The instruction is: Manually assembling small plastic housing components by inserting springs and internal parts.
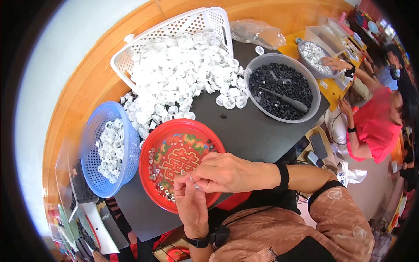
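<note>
Left hand (192,205) and right hand (224,172) held together, fingertips meeting over near part of red basin (176,153); small pale piece (195,186) pinched between them, mostly hidden. Small shiny bits (152,169) scattered inside the basin. Left of basin: blue basket (132,150), partly filled with white parts (111,148). Beyond basin: white heap (179,61), spilled from white basket (170,27). Beyond and right of basin: black bits (279,81) contained in grey bowl (315,83), dark-handled tool (293,103) laid on top.
</note>
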Demonstrator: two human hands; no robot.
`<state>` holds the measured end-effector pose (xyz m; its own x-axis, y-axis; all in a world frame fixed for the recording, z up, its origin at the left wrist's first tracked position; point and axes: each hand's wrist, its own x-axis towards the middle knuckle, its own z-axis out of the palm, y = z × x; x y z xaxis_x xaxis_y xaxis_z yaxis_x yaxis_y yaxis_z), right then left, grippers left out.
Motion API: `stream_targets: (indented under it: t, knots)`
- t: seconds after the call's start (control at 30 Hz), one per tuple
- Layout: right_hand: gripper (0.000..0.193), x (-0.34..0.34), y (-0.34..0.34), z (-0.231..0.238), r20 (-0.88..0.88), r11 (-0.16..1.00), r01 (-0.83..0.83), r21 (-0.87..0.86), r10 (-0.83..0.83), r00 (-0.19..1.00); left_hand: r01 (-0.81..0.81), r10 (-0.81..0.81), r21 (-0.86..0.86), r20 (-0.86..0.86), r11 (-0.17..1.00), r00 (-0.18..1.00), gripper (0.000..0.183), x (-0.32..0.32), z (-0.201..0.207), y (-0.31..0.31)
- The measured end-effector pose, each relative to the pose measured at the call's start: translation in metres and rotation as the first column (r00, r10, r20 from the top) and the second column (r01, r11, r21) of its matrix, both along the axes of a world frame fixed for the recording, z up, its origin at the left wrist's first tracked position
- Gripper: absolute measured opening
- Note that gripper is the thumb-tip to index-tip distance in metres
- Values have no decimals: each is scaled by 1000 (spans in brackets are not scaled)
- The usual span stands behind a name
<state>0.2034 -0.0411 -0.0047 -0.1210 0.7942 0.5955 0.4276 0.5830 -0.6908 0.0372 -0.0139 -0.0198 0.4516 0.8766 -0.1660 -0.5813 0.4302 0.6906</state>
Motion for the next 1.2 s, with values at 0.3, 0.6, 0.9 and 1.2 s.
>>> stream_targets:
  t: [0.3,0.6,0.9,1.2]
  knots:
    - [15,-8,1,13,31,991,82,-102,-80,996,-9,6,-45,-61,999,998,6,0,7,-3]
    - [22,-21,-5,26,186,984,165,-69,-150,971,20,-23,-56,-47,998,999,9,-1,-4,-6]
    - [22,-12,2,22,204,992,83,-97,-62,977,16,-17,37,27,999,999,9,4,-5,-1]
    - [21,-14,-4,25,229,992,93,-84,-71,971,-4,4,87,-2,996,1000,9,5,-5,-5]
